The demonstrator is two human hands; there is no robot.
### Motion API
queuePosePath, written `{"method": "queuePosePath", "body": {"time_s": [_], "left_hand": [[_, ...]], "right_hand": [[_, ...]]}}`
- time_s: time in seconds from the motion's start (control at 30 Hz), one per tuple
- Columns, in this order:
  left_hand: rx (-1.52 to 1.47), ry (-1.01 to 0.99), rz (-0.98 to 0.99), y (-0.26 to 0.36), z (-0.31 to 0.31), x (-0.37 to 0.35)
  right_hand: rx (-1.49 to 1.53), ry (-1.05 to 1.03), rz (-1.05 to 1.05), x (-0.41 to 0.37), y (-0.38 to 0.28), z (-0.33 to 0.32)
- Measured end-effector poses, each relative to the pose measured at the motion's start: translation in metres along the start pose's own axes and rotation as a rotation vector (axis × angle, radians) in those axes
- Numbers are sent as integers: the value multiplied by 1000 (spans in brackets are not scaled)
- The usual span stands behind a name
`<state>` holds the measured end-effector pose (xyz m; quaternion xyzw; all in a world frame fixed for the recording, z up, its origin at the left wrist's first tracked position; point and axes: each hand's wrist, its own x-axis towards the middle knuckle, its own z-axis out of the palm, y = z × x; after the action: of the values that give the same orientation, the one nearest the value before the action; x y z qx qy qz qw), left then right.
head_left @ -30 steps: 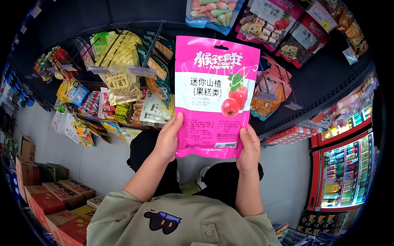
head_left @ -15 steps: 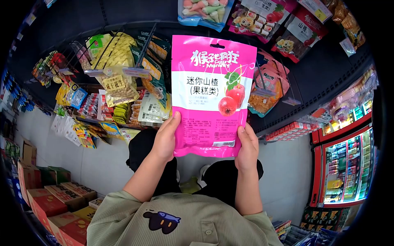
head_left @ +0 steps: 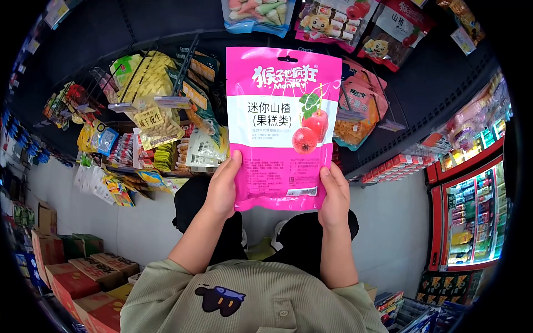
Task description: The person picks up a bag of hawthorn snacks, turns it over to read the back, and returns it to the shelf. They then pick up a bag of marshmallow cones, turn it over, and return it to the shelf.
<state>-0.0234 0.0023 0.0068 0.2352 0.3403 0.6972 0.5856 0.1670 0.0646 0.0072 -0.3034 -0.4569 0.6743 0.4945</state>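
A pink and white snack bag (head_left: 272, 161) with red hawthorn fruit printed on it is held up in front of me, its front facing the camera. My left hand (head_left: 224, 186) grips the lower left edge, thumb on the front. On the lower right edge my right hand (head_left: 334, 195) pinches it the same way. The fingers behind the bag are hidden. Beyond the bag, other packets hang on shelf hooks, among them a yellow peanut bag (head_left: 155, 125) to the left and a pink pouch (head_left: 361, 94) to the right.
A dark shelf (head_left: 155, 33) with hanging snack bags curves across the front. Cardboard boxes (head_left: 78, 283) are stacked at lower left. A red-framed drinks fridge (head_left: 472, 216) glows at right. Red boxes (head_left: 391, 167) line a low shelf. Grey floor (head_left: 383, 238) shows around my legs.
The view has turned slightly, so the upper shelf bags sit further left and higher. The bag has shifted a little left in view; both hands keep their grip.
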Motion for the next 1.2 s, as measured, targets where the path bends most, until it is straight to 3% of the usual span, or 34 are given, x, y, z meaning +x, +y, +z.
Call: {"method": "queuePosePath", "body": {"time_s": [1.2], "left_hand": [[-100, -8, 9, 9, -15, -5]], "right_hand": [[-32, -27, 25, 3, 3, 19]]}}
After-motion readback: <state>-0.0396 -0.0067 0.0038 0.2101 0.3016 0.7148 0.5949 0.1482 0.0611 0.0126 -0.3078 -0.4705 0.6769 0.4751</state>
